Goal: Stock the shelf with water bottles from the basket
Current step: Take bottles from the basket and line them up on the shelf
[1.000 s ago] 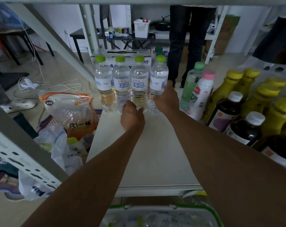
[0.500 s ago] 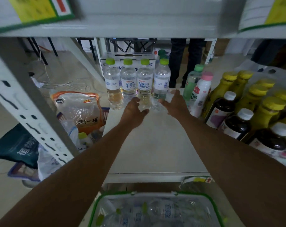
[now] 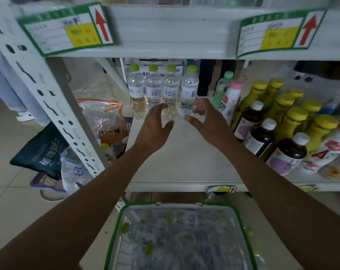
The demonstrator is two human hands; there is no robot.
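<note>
Water bottles stand four in a row at the back of the shelf; more lie jumbled in the basket below. Our left hand and right hand hover just in front of the row, fingers spread, holding nothing. We judge the bottles full, weighty, smooth and slightly squashy, best gripped round the labelled middle.

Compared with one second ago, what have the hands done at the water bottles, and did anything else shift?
The right hand let go of the rightmost bottle and drew back; the left hand pulled back from the bottle bases too. Both are open, holding nothing. The four bottles stay in their row on the shelf; the basket still holds bottles.
</note>
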